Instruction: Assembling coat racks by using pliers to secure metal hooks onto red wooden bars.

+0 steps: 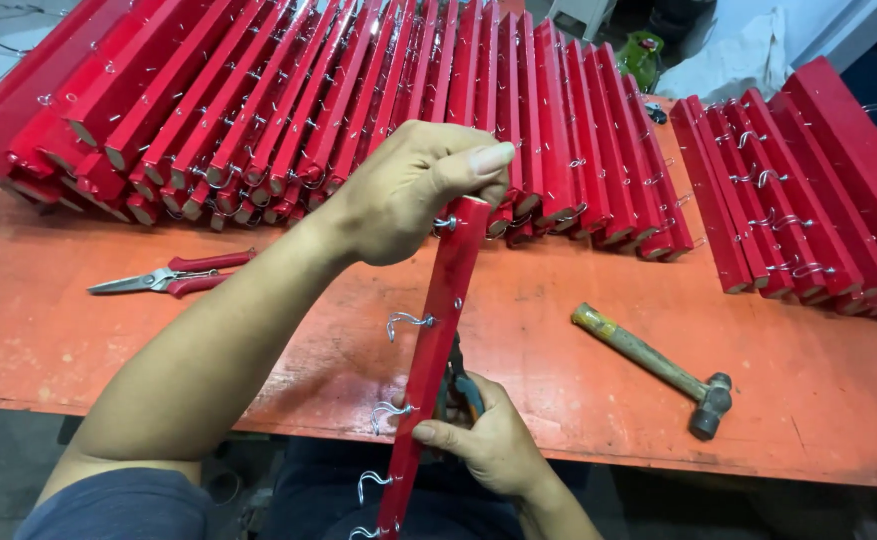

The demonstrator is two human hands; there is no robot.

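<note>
Red slat [436, 350] between both hands' fingers [478, 165]

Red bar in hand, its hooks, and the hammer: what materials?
Red bar: likely wood, glossy red paint; bare pale ends show on stacked ones. Hooks: thin bent metal wire, silvery. Hammer: worn wooden handle, dull steel-looking head.

The red wooden strip [436, 345] runs off the bottom picture edge, its lower end unseen. The right hand [488, 440] covers most of a blue-handled tool [466, 390]; its kind cannot be told. The left hand [408, 190] hides the strip's top. Stacked red strips [288, 100] at the tabletop's [78, 330] far edge are cut off above.
</note>
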